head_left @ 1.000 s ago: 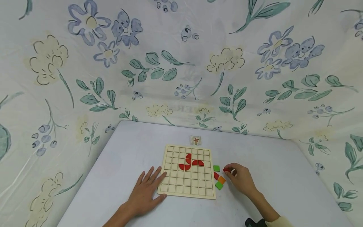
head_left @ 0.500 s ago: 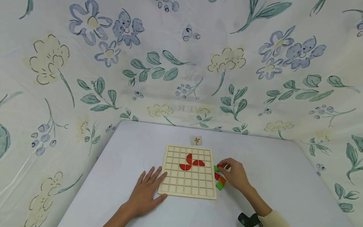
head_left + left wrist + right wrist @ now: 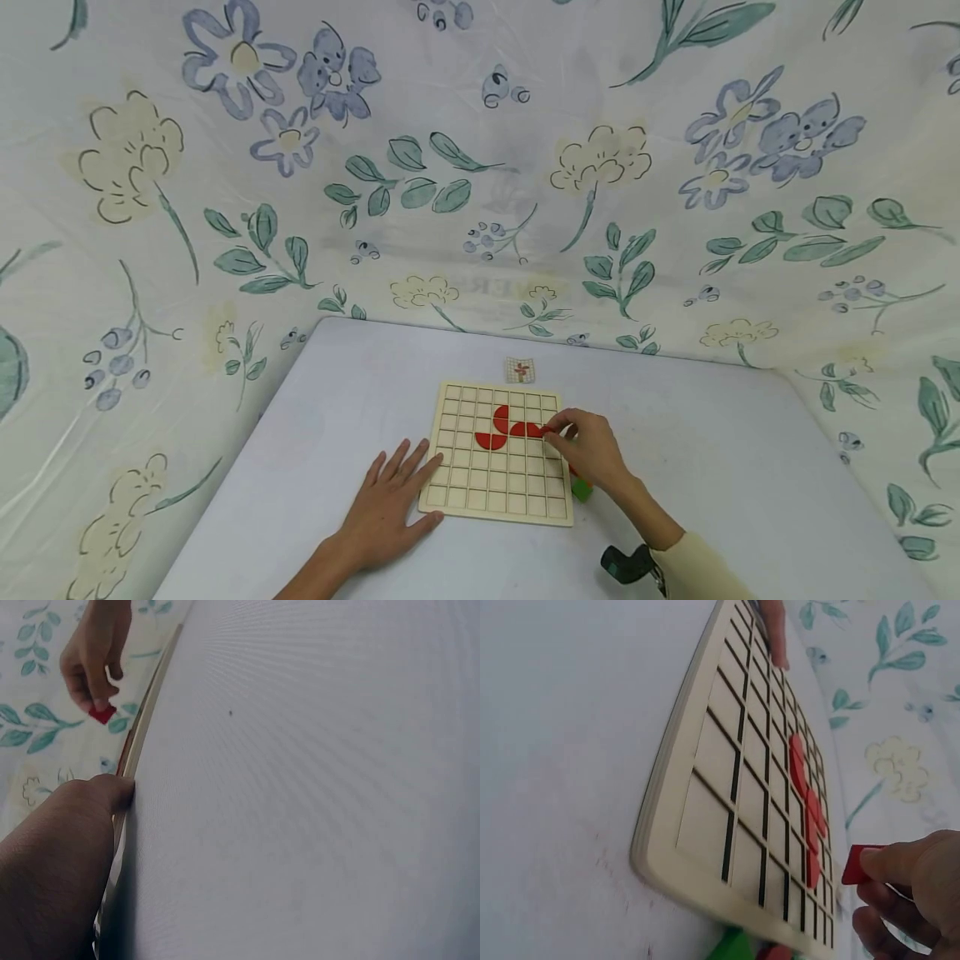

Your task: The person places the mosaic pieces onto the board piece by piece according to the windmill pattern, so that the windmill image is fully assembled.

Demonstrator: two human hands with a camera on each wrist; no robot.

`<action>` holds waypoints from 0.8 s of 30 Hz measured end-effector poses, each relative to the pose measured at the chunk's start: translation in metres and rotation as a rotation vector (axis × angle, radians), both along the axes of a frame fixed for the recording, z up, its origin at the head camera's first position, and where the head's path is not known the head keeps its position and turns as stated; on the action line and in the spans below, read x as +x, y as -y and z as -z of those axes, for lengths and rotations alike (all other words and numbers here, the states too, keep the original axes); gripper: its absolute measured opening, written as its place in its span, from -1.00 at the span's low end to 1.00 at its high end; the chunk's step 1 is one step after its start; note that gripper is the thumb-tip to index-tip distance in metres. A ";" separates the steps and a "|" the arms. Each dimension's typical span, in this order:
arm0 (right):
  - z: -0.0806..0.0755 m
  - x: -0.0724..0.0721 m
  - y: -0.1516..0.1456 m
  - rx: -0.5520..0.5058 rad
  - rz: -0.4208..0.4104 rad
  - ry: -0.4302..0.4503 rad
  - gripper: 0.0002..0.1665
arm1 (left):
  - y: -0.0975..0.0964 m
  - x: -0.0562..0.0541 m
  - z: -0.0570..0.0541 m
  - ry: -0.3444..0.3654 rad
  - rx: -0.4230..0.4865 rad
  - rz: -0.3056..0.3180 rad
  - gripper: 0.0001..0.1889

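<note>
A light wooden grid board (image 3: 457,500) lies on the white table, with several red quarter-round pieces (image 3: 491,441) set in its cells. My left hand (image 3: 386,508) rests with spread fingers at the board's left edge, fingertips over the rim. Between thumb and fingers, my right hand (image 3: 588,446) pinches a red piece (image 3: 859,864) above the board's right side. In the left wrist view that red piece (image 3: 103,714) shows raised above the board. A green piece (image 3: 581,489) lies beside the board's right edge, under the right wrist; other loose pieces there are mostly hidden.
A small pattern card (image 3: 519,370) with a red figure on a grid lies behind the board. Flower-print cloth (image 3: 480,208) hangs beyond the table's far edge. A black device (image 3: 628,565) sits at the right wrist.
My right hand has moved left with the red piece, from beside the loose pieces to over the board's right edge. The left hand has stayed in place.
</note>
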State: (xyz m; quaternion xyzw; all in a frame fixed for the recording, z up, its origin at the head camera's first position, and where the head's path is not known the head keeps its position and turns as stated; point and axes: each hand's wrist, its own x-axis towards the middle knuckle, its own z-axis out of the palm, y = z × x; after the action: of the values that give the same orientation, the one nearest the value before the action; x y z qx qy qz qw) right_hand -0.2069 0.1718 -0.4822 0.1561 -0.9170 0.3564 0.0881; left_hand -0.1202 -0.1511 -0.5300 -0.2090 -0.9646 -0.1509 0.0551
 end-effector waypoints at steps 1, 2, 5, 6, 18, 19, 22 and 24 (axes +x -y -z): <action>0.001 -0.001 0.003 -0.008 -0.007 0.009 -0.86 | 0.000 0.000 0.000 -0.001 -0.004 -0.001 -0.20; 0.001 -0.003 0.006 -0.012 -0.015 0.017 -0.87 | 0.000 0.000 0.000 -0.001 -0.006 -0.003 -0.20; 0.003 -0.006 0.016 -0.015 -0.023 0.062 -0.86 | 0.000 0.001 -0.001 0.006 -0.004 -0.010 -0.20; 0.004 -0.008 0.018 -0.014 -0.027 0.074 -0.85 | 0.000 0.001 -0.001 0.009 0.001 -0.011 -0.20; 0.005 -0.012 0.036 0.004 -0.088 0.139 -0.86 | 0.000 0.001 0.000 0.013 0.007 -0.009 -0.20; 0.006 -0.012 0.036 0.006 -0.095 0.143 -0.86 | 0.000 0.001 0.001 0.011 0.004 -0.010 -0.20; 0.008 -0.013 0.039 0.029 -0.095 0.151 -0.90 | 0.000 0.001 0.001 0.008 -0.001 -0.011 -0.20; 0.011 -0.014 0.040 0.058 -0.106 0.131 -0.96 | 0.000 0.001 0.002 0.007 -0.004 -0.010 -0.20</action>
State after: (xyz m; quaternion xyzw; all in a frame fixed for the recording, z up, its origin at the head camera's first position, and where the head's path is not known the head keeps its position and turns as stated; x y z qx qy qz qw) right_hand -0.2210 0.1316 -0.4933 0.1832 -0.9212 0.3431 0.0041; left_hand -0.1196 -0.1508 -0.5317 -0.2036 -0.9662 -0.1496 0.0519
